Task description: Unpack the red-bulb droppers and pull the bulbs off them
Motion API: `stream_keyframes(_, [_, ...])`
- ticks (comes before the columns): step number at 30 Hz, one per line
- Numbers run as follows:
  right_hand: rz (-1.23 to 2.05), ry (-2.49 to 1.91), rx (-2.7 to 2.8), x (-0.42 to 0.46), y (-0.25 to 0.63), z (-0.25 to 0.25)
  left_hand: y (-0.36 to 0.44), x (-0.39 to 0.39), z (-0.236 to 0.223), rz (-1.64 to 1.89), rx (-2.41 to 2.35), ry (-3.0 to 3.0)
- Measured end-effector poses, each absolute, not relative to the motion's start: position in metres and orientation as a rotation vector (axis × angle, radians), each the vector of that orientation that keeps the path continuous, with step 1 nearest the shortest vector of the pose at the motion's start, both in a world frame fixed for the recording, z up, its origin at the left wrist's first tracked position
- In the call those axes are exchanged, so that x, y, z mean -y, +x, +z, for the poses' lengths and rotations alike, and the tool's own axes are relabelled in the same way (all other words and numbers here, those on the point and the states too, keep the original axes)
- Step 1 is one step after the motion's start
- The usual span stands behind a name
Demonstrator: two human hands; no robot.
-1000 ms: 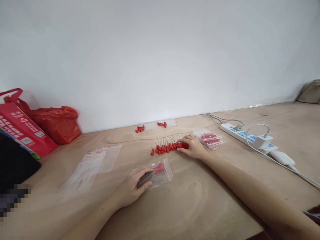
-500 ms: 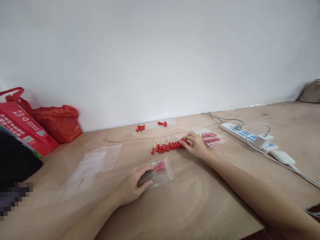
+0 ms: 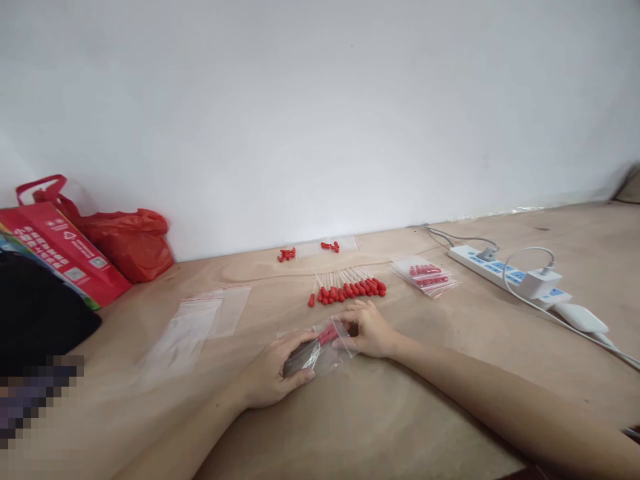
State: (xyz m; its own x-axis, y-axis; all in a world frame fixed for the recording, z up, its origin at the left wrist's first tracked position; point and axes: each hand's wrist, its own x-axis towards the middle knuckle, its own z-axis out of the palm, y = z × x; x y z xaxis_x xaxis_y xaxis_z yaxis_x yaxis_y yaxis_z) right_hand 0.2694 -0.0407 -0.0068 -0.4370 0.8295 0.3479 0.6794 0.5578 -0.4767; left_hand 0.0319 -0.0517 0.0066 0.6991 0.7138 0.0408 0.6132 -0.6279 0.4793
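My left hand (image 3: 273,373) lies on the wooden table (image 3: 400,407), fingers curled round the lower end of a small clear zip bag (image 3: 320,348) that holds a red-tipped dropper. My right hand (image 3: 367,330) has its fingers pinched at the mouth of that same bag. Just beyond both hands lies a row of several red-bulbed droppers (image 3: 350,288) with thin clear stems. Whether the right fingers hold a dropper is hidden.
Empty clear zip bags (image 3: 195,327) lie at the left. Filled bags (image 3: 425,275) sit right of the row. Loose red bulbs (image 3: 287,254) lie by the wall. A white power strip (image 3: 505,275) with a charger and cable is at the right; a red plastic bag (image 3: 133,245) and red box (image 3: 60,253) at the left.
My right hand has left the right end of the dropper row and come back toward me to the mouth of the bag. My left hand has kept its hold.
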Motion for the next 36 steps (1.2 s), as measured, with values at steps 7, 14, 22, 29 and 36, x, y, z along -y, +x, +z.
stream_keyframes(7, [0.483,-1.302,2.258,0.037,0.271,-0.006,0.033,0.052,0.009,0.279,-1.045,2.464])
stream_keyframes(14, [0.544,-1.242,2.295,0.038,0.283,-0.002,0.034,0.053,0.011,0.216,-1.082,2.473])
stream_keyframes(22, [1.032,-1.216,2.114,0.034,0.302,0.004,0.033,0.054,0.013,0.219,-1.054,2.525])
stream_keyframes(29, [1.496,-0.945,1.749,0.018,0.328,0.003,0.033,0.057,0.02,0.319,-1.098,2.683])
stream_keyframes(36, [1.38,-0.964,1.327,0.001,0.364,0.013,0.045,0.058,0.02,0.336,-0.939,2.753])
